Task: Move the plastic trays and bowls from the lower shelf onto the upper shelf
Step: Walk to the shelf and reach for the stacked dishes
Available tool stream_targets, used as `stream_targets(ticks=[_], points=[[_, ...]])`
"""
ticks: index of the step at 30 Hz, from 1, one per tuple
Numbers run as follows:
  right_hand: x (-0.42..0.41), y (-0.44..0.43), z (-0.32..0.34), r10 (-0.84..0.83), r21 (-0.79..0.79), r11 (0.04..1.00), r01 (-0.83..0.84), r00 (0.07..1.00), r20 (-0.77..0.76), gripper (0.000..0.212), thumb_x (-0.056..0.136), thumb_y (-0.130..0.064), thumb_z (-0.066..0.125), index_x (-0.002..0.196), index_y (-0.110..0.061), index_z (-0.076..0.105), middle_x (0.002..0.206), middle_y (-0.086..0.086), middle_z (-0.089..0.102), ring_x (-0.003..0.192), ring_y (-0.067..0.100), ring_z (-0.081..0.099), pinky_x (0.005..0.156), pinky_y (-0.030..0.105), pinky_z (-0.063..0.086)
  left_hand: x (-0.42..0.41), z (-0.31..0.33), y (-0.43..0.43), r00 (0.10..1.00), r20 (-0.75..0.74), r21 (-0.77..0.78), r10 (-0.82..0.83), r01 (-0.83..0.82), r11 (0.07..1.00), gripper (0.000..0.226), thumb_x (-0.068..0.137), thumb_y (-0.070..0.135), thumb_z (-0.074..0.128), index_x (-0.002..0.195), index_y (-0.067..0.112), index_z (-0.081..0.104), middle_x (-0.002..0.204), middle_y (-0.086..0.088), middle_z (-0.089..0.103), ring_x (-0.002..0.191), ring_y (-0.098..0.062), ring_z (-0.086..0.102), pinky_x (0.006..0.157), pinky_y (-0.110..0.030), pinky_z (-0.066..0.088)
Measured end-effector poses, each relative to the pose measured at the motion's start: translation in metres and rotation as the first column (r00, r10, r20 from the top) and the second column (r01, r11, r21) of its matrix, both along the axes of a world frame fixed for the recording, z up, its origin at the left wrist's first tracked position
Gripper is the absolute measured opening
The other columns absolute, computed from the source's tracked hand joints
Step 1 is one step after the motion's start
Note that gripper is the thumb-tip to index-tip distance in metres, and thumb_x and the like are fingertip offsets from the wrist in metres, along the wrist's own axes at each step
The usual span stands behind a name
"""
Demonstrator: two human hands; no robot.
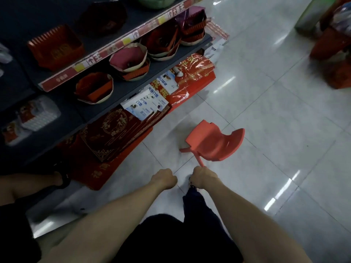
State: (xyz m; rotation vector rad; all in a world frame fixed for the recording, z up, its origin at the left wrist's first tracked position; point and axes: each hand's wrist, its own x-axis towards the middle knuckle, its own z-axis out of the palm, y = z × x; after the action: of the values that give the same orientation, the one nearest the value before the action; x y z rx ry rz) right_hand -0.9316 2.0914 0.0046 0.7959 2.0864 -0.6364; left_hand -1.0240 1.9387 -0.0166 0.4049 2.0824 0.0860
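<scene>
The left hand (164, 179) is balled in a fist, seemingly empty. Just beside it, the right hand (204, 179) has its fingers clamped round a leg of the tipped chair (214, 143). Beyond, bowls (94, 88) sit on the lower shelf (133, 88), and a tray (57, 46) sits on the upper shelf (91, 44).

"福满" on the red mat (98, 172)

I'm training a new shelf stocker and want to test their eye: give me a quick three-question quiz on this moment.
1. True or false: the right hand grips a leg of the red plastic chair.
2. The left hand holds: A) a bowl B) nothing C) a tray.
3. Fill in: the pink-lined octagonal bowl sits on the ____ shelf.
Key: 1 true; 2 B; 3 lower.
</scene>
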Motion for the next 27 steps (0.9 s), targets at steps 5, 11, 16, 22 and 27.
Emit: stream_targets(ticks=[5,11,16,22,27], points=[[-0.058,0.068,0.020,0.096,0.006,0.995,-0.095,0.995,-0.029,0.047,0.102,-0.028,0.043,0.144,-0.009,0.054,0.147,0.017,0.055,0.133,0.037,0.056,0.107,0.043,0.048,-0.053,0.013,0.056,0.996,-0.047,-0.005,0.076,-0.076,0.997,0.035,0.101,0.026,0.044,0.120,0.004,0.064,0.126,-0.015,0.067,0.111,-0.031,0.065,0.085,-0.033,0.049],[-0.130,0.114,0.025,0.208,-0.017,0.978,-0.209,0.977,-0.036,0.050,0.102,-0.026,0.041,0.151,-0.019,0.051,0.138,0.016,0.059,0.125,0.037,0.060,0.098,0.043,0.051,-0.114,0.027,0.094,0.978,-0.071,0.005,0.197,-0.197,0.980,0.035,0.103,0.026,0.044,0.124,0.006,0.063,0.126,-0.013,0.066,0.113,-0.029,0.065,0.094,-0.035,0.051],[-0.189,0.119,-0.012,0.269,-0.037,0.962,-0.269,0.963,-0.011,0.040,0.103,-0.043,0.043,0.118,-0.013,0.064,0.108,0.011,0.063,0.102,0.033,0.064,0.083,0.042,0.052,-0.164,0.008,0.100,0.964,-0.040,0.004,0.262,-0.262,0.965,0.041,0.103,0.030,0.047,0.133,0.008,0.066,0.130,-0.014,0.069,0.114,-0.031,0.067,0.098,-0.038,0.056],[-0.274,0.118,-0.041,0.296,-0.048,0.954,-0.295,0.955,0.010,0.046,0.097,-0.045,0.047,0.127,-0.014,0.064,0.132,0.009,0.067,0.114,0.032,0.065,0.088,0.038,0.051,-0.238,0.004,0.101,0.961,-0.024,0.002,0.276,-0.276,0.961,0.046,0.107,0.028,0.045,0.145,0.003,0.057,0.144,-0.019,0.062,0.128,-0.035,0.061,0.103,-0.038,0.049],[-0.357,0.106,-0.029,0.226,-0.069,0.972,-0.224,0.974,0.031,0.031,0.095,-0.027,0.053,0.117,-0.011,0.068,0.121,0.015,0.069,0.111,0.037,0.067,0.088,0.040,0.054,-0.306,0.008,0.095,0.964,0.056,0.009,0.259,-0.260,0.966,0.030,0.107,0.021,0.045,0.082,0.012,0.059,0.086,-0.002,0.060,0.110,-0.030,0.067,0.079,-0.032,0.047]])
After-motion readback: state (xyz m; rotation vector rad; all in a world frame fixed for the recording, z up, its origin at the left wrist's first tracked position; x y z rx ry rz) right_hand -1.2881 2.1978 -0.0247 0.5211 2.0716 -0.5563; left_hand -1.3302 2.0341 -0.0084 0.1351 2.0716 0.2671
